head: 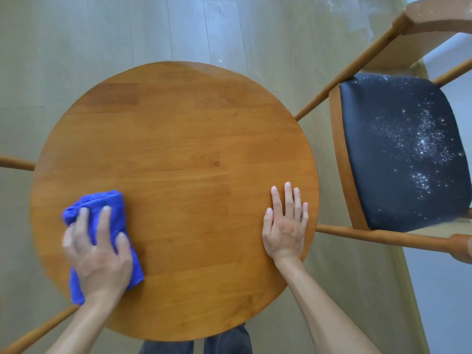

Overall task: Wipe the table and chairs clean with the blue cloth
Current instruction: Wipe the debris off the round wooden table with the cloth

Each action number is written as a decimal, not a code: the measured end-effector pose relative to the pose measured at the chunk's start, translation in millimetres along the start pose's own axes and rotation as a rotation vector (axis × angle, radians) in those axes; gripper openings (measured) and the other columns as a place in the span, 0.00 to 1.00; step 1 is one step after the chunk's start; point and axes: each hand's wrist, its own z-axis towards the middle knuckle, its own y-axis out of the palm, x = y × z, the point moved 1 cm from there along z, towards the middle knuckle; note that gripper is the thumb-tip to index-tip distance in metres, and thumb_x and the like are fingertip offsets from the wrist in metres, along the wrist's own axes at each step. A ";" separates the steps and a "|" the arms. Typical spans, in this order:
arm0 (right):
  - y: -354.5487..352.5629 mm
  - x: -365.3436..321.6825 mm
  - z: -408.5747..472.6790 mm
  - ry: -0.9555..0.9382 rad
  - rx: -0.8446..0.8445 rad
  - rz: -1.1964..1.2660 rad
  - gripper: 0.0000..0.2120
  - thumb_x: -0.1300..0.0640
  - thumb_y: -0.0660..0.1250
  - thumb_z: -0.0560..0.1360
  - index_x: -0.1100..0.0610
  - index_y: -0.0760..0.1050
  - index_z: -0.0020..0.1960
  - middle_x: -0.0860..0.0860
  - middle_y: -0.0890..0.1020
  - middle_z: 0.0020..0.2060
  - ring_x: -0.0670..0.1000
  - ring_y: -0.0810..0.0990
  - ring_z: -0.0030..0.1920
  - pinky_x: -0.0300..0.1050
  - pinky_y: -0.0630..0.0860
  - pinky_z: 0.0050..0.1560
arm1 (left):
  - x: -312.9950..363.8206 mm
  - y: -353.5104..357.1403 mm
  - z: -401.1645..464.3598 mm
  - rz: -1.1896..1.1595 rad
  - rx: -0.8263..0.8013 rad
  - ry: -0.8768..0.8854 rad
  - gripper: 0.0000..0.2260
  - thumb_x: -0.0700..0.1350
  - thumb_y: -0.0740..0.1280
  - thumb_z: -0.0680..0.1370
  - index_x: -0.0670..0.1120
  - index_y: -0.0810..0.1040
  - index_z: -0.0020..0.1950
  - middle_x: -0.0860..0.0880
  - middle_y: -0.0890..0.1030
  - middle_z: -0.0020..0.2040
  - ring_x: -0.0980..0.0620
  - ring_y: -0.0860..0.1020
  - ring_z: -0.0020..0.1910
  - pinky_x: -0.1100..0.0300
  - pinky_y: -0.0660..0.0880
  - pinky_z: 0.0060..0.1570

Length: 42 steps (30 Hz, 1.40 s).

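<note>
A round wooden worktop [176, 154] fills the middle of the view, seen from straight above. Near its left edge the left hand [98, 254] presses down on the blue cloth [112, 213], a bunched, folded rag lying flat on the wood; the fingers [104, 221] spread over it and bend slightly into its folds, and the hand hides most of the cloth's middle, so only its far end and a strip toward the near edge show. The hand and cloth look a little blurred. By the right edge the right hand [286, 226] rests palm down on bare wood, fingers straight and close together, holding nothing. Just beyond the right edge stands a chair [339, 139] with a dark seat pad [398, 139] speckled with white dust (its backrest is cut off by the frame's top right corner). Wooden legs poke out from under the worktop at left and lower left; what they belong to cannot be told. Dark trousers [224, 341] show below the near edge.
</note>
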 end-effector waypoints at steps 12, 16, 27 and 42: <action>1.7 0.8 -2.1 -0.004 0.009 -0.016 0.24 0.51 0.51 0.81 0.53 0.62 0.76 0.56 0.61 0.76 0.56 0.56 0.77 0.60 0.55 0.75 | 206.3 87.4 37.0 -0.112 -0.219 0.317 0.21 0.46 0.61 0.76 0.49 0.71 0.69 0.41 0.68 0.72 0.35 0.67 0.70 0.41 0.69 0.61; 1.8 1.9 -0.7 -0.014 0.022 -0.020 0.24 0.51 0.51 0.80 0.52 0.62 0.76 0.55 0.61 0.76 0.56 0.57 0.77 0.59 0.56 0.74 | 226.2 101.9 55.8 -0.091 -0.235 0.396 0.21 0.45 0.62 0.76 0.49 0.72 0.70 0.41 0.68 0.73 0.37 0.66 0.70 0.42 0.68 0.63; -4.5 4.9 -0.4 -0.017 -0.043 0.010 0.25 0.50 0.49 0.80 0.52 0.63 0.75 0.55 0.60 0.76 0.56 0.55 0.77 0.60 0.53 0.75 | 52.4 11.5 -8.8 -0.088 -0.288 0.479 0.22 0.45 0.61 0.75 0.49 0.69 0.70 0.42 0.67 0.73 0.39 0.66 0.71 0.52 0.61 0.69; 2.2 -1.5 0.8 -0.007 0.027 0.019 0.25 0.52 0.49 0.78 0.56 0.64 0.74 0.58 0.63 0.75 0.59 0.58 0.76 0.61 0.54 0.73 | 152.1 77.2 119.6 -0.031 -0.065 0.102 0.23 0.48 0.59 0.73 0.49 0.74 0.68 0.41 0.70 0.71 0.36 0.70 0.67 0.43 0.70 0.61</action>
